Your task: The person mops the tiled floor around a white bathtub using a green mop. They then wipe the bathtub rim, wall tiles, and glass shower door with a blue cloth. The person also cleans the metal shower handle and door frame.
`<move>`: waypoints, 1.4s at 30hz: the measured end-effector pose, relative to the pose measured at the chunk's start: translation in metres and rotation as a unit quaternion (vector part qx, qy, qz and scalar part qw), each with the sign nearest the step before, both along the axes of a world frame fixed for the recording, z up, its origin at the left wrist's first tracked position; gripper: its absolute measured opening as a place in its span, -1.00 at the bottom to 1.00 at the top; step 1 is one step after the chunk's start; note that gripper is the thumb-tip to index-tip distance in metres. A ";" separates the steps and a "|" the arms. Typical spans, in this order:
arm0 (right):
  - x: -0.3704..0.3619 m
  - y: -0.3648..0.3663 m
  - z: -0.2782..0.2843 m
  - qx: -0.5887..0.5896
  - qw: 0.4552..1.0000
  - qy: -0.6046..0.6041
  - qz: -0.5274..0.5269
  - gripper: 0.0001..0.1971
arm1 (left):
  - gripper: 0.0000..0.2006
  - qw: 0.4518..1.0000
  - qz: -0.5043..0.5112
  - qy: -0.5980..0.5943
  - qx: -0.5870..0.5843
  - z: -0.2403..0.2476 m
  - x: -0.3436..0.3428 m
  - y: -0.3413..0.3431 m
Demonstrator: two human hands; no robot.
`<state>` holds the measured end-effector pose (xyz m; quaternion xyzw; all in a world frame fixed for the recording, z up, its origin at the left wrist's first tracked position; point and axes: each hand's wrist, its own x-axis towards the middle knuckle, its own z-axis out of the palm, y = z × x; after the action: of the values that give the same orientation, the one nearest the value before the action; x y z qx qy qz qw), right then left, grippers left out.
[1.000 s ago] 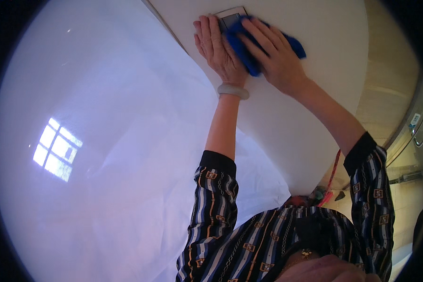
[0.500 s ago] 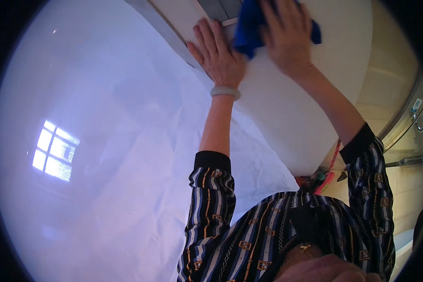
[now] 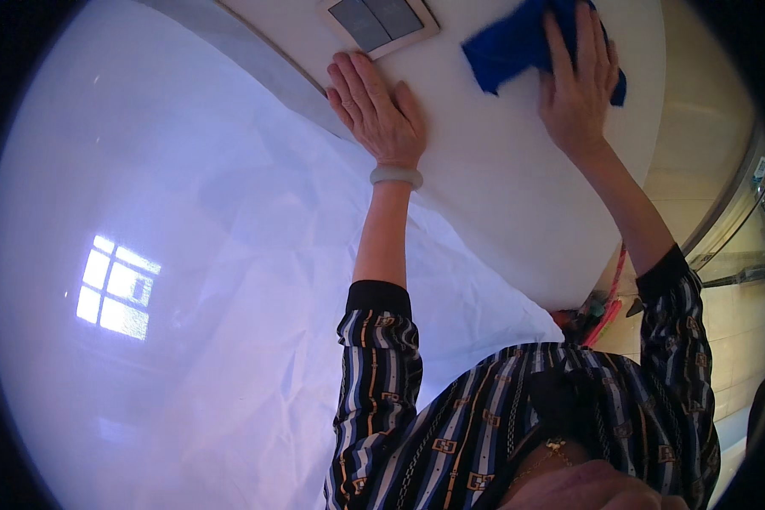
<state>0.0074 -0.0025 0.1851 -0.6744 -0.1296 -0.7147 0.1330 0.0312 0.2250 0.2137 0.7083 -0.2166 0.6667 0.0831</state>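
My left hand (image 3: 381, 115) lies flat with its fingers stretched out on a white wall-like panel (image 3: 493, 187). Its fingertips are just beside a two-button wall switch (image 3: 378, 24) with dark buttons and a pale gold frame. A pale bangle (image 3: 396, 177) circles that wrist. Over to the right, my right hand (image 3: 576, 106) presses a crumpled blue cloth (image 3: 503, 49) against the same panel, fingers spread over it. Part of the cloth is hidden under the hand.
A wrinkled white sheet-like surface (image 3: 255, 365) fills the left side, with a bright window reflection (image 3: 117, 287) on it. Pink and dark items (image 3: 602, 319) are low at the panel's right edge. Beige tiles (image 3: 705, 170) and a curved glass-and-metal frame (image 3: 727, 223) stand at far right.
The blue cloth has moved right, away from the switch, with my right hand on it. My left hand now sits just below the switch, which shows more fully.
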 end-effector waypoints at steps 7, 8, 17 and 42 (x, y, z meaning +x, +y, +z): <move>-0.007 0.069 -0.042 -0.228 0.961 0.131 0.083 -0.61 | -0.43 1.000 0.015 -0.002 0.019 0.002 0.008 0.006; -0.008 0.067 -0.047 -0.236 0.959 0.131 0.086 -0.61 | -0.43 1.000 0.017 -0.002 0.021 0.001 0.007 0.008; -0.006 0.022 0.021 0.031 0.999 0.027 -0.024 -0.47 | -0.38 0.993 0.038 0.048 -0.104 -0.018 0.006 -0.004; -0.023 0.003 -0.091 -0.271 0.940 0.196 0.067 -0.48 | -0.36 0.998 0.046 0.048 -0.001 -0.043 0.006 -0.003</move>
<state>-0.0155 0.0009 0.0937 -0.8013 -0.3343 -0.4959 0.0156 0.0373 0.2218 0.1704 0.7484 -0.1788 0.6355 0.0636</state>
